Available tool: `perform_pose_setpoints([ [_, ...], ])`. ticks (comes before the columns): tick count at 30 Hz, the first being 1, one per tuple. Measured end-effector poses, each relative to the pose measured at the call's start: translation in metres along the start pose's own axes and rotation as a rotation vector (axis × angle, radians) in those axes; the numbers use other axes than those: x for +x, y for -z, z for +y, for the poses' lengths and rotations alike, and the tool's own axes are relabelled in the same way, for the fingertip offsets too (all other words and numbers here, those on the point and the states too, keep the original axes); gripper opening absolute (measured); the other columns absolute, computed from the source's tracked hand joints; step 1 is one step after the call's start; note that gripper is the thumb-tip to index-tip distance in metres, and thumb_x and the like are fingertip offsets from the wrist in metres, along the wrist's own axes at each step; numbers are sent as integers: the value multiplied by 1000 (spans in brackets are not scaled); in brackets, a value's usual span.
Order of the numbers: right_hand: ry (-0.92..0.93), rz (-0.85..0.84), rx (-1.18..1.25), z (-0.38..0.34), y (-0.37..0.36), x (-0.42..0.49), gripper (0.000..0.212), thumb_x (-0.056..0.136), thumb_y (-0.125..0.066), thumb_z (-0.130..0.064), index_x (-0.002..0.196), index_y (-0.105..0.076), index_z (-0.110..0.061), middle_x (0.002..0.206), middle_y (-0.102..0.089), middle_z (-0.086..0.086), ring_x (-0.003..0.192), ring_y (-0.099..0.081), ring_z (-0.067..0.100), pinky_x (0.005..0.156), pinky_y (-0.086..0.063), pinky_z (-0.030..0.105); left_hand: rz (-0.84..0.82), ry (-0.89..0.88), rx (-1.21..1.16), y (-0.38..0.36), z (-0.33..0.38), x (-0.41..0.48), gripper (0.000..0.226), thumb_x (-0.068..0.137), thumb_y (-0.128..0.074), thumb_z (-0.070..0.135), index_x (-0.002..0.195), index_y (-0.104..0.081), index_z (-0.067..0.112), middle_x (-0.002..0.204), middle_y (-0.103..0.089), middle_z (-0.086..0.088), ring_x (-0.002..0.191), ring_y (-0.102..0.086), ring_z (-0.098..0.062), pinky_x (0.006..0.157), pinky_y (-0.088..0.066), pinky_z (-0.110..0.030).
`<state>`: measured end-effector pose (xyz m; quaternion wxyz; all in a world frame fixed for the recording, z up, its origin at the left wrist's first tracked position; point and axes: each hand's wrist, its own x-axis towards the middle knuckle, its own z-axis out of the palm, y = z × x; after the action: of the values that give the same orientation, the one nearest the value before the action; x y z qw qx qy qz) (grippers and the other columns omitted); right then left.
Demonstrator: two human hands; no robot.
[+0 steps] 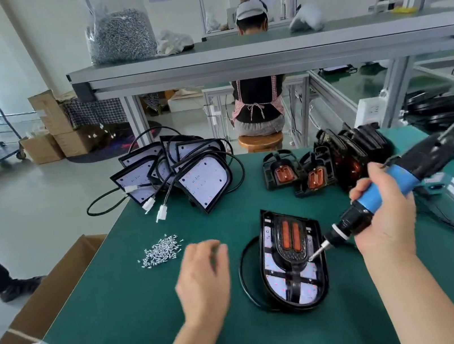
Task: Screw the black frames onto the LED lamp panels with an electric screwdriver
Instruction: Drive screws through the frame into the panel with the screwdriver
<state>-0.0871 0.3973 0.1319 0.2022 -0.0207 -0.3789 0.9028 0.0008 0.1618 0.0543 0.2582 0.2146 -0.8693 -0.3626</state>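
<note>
An LED lamp panel (277, 284) lies flat on the green table, a black frame (289, 239) with two orange strips resting on top of it. My right hand (384, 215) grips the blue-and-black electric screwdriver (373, 205); its bit tip touches the frame's right side. My left hand (204, 279) hovers above the mat left of the panel, blurred, fingers loosely curled; whether it holds a screw is unclear. A small heap of silver screws (161, 252) lies further left.
A pile of LED panels with cables (187, 172) sits at the table's back left, loose black frames (328, 164) at the back right. A shelf (259, 47) with a bag of screws (121, 37) crosses overhead. A cardboard box (58, 281) stands left; a seated person (258, 107) is behind.
</note>
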Motion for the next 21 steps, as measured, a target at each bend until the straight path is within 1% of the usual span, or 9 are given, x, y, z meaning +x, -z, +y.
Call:
perform_pose_setpoints([
  [1,-12,48,5,0,7,0,16,91,-70,-17,95,-57,-23,66,-58,-9,57,-55,8,60,-49,21,70,34,79,5,-10,16,18,94,-60,33,106,-71,25,103,-57,9,100,-59,-17,81,-46,-34],
  [2,-23,86,10,1,14,0,17,90,-72,-19,95,-56,-23,67,-58,-8,59,-55,9,62,-49,22,106,76,147,10,-21,32,16,94,-62,24,106,-72,21,107,-55,3,106,-54,-22,82,-44,-36],
  [4,-39,135,17,1,23,-1,17,88,-73,-23,94,-56,-24,72,-58,-6,62,-56,11,69,-47,25,112,134,274,17,-41,56,18,93,-65,16,109,-73,14,112,-53,-6,112,-47,-29,92,-41,-41],
  [6,-45,159,23,0,28,-1,18,87,-73,-25,95,-57,-25,77,-58,-5,65,-56,12,74,-45,27,81,141,398,18,-53,68,20,93,-66,18,111,-73,15,113,-52,-8,111,-44,-31,98,-36,-40],
  [8,-59,165,31,-3,29,-2,20,87,-74,-26,97,-57,-25,77,-58,-6,66,-56,12,75,-45,27,55,124,464,15,-58,73,18,93,-66,19,109,-74,19,108,-50,-4,108,-42,-29,97,-33,-38],
  [12,-74,168,51,-7,28,0,25,86,-75,-28,101,-55,-24,72,-59,-7,65,-57,11,72,-45,24,35,69,493,14,-61,79,12,93,-66,19,97,-76,24,99,-45,5,103,-39,-26,91,-29,-36],
  [16,-100,170,63,-8,27,0,29,84,-77,-30,102,-55,-25,75,-59,-8,67,-57,10,74,-45,24,-1,11,562,15,-65,84,13,94,-65,23,96,-77,28,105,-55,3,108,-39,-24,90,-26,-35],
  [19,-114,165,75,-8,24,-2,32,83,-78,-30,104,-55,-24,79,-58,-7,70,-56,11,76,-45,25,-30,-24,656,14,-63,88,18,98,-57,23,103,-74,24,110,-58,1,110,-40,-25,91,-27,-35],
  [21,-113,170,65,-7,22,-4,31,84,-77,-30,104,-55,-24,77,-58,-7,68,-56,11,75,-45,25,-17,-27,630,13,-56,85,20,101,-51,19,106,-70,15,111,-58,-4,109,-41,-28,92,-30,-35],
])
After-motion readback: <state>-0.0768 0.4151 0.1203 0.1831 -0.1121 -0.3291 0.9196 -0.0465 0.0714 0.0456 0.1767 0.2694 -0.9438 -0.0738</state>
